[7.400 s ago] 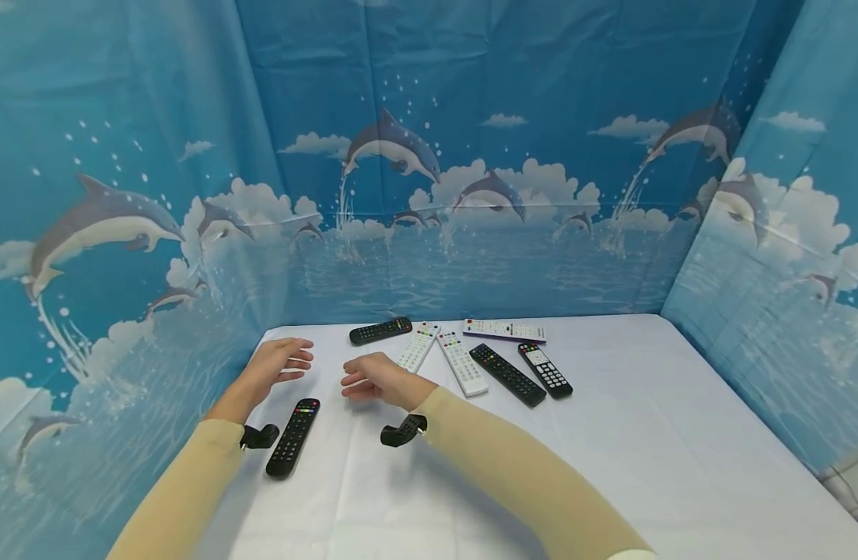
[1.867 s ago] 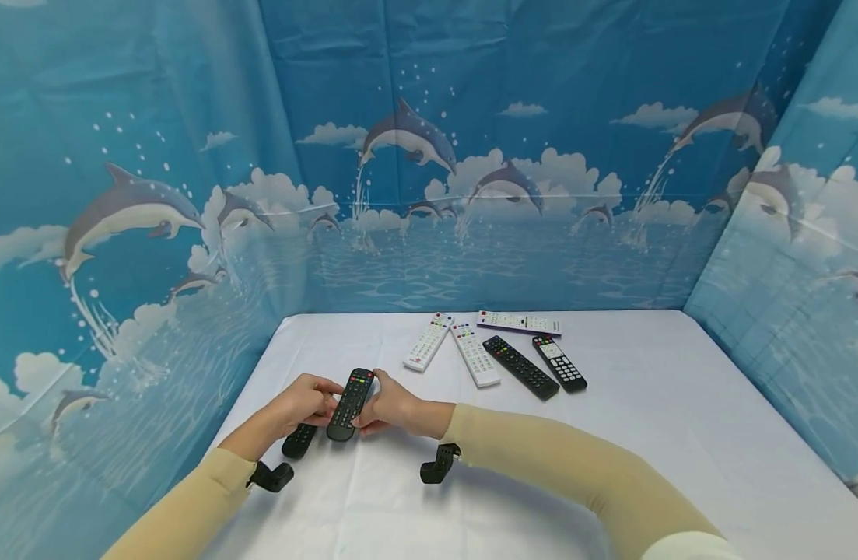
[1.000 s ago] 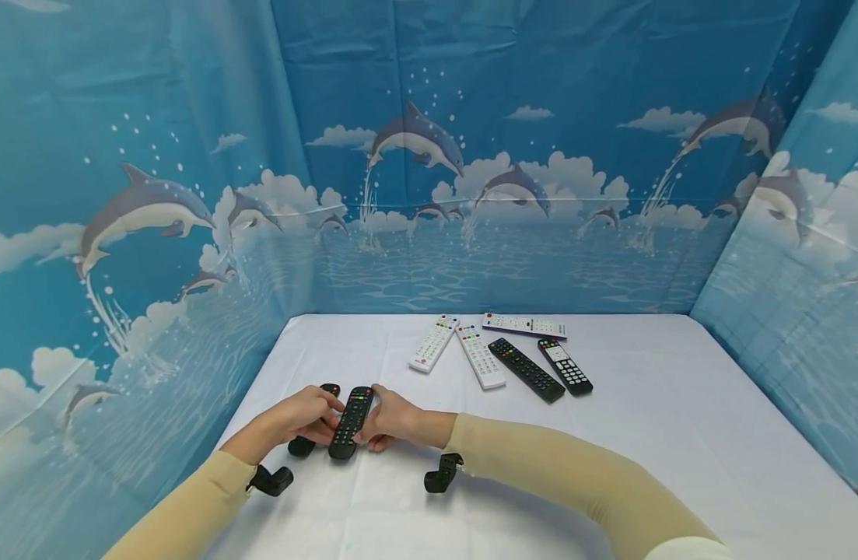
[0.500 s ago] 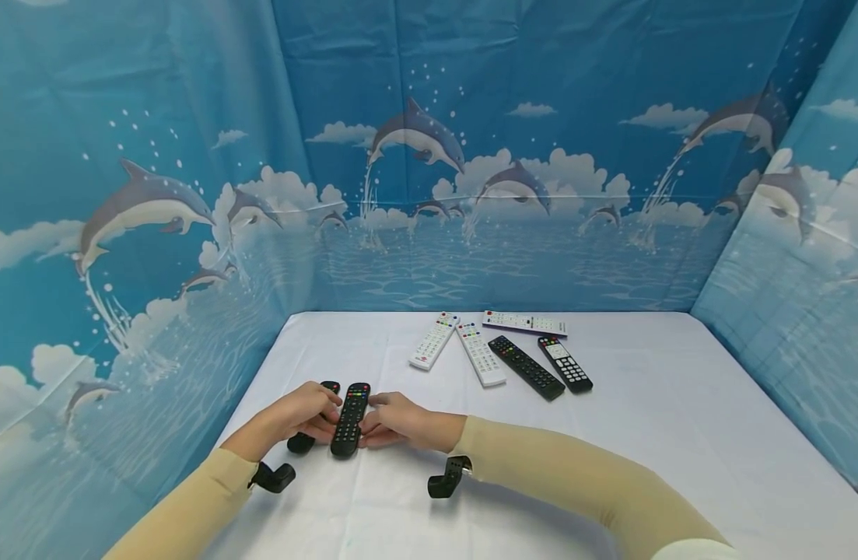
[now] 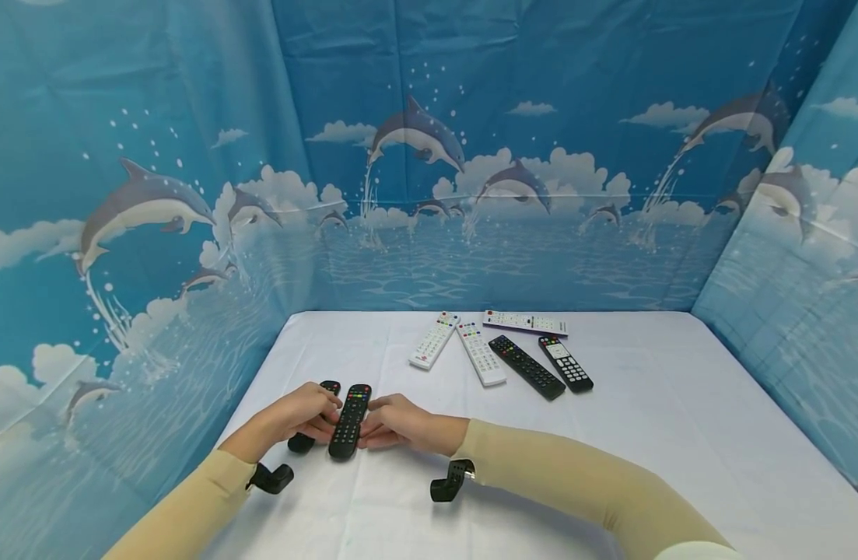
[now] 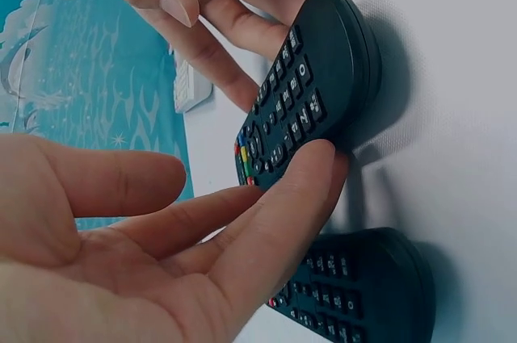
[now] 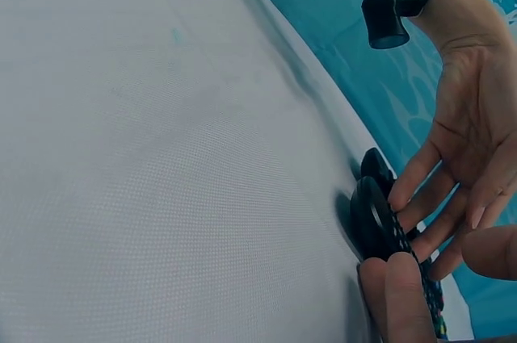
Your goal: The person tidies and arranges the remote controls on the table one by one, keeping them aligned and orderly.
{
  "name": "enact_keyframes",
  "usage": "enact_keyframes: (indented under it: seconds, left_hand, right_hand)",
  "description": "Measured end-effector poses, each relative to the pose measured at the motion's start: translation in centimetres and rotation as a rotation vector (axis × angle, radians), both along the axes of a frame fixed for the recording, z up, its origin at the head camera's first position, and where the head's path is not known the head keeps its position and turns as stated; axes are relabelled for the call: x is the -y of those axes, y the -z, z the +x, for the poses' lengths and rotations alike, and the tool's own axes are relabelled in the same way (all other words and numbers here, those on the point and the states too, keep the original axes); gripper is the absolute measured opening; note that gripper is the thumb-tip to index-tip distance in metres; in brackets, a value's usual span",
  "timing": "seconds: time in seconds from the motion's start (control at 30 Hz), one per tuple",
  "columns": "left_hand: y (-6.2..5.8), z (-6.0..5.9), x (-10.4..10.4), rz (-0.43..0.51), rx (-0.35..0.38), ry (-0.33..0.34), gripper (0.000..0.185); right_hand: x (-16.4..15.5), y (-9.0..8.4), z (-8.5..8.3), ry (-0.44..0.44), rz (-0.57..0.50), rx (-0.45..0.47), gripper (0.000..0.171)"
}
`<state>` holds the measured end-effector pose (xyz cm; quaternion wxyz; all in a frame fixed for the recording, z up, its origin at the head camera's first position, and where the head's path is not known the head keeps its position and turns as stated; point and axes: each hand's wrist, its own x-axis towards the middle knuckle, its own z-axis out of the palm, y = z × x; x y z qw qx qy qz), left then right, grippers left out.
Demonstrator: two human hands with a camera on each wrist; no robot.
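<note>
A black remote control (image 5: 349, 422) with coloured buttons lies on the white tablecloth between my two hands. My left hand (image 5: 302, 412) reaches over a second black remote (image 5: 301, 443), partly hiding it. Its straight fingers touch the first remote's left edge, and in the left wrist view the fingertips come down between the two remotes. From the other side my right hand (image 5: 400, 424) touches the right edge with relaxed fingers, its thumb lifted clear in the left wrist view. The two remotes stand nearly parallel, a narrow gap apart.
Further back to the right lie two white remotes (image 5: 434, 341) (image 5: 481, 355), a white one with a purple edge (image 5: 525, 323), a black one (image 5: 527, 368) and a black one with white buttons (image 5: 565, 364). A dolphin-print curtain (image 5: 471, 257) encloses the table.
The black remote from the back of the table has been carried in both hands to the left one, then set down beside it. My right hand has loosened from it; the last half second shows little movement.
</note>
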<state>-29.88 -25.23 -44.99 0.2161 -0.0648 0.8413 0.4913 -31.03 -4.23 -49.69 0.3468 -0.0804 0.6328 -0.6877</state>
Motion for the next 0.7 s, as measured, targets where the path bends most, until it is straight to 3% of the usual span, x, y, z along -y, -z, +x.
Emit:
enact_keyframes:
  seconds: [0.2, 0.43, 0.7]
  left_hand:
    - [-0.1, -0.1, 0.0, -0.041, -0.029, 0.017, 0.045]
    - [-1.7, -0.8, -0.6, -0.125, -0.108, 0.032, 0.043]
    - [-3.4, -3.5, -2.6, -0.082, -0.184, 0.030, 0.036]
  right_hand:
    - [-0.4, -0.5, 0.0, -0.005, 0.014, -0.001, 0.067]
    - [-1.3, -1.7, -0.6, -0.006, 0.068, -0.069, 0.055]
    - [-2.8, -3.9, -2.4, 0.046, 0.110, -0.142, 0.049]
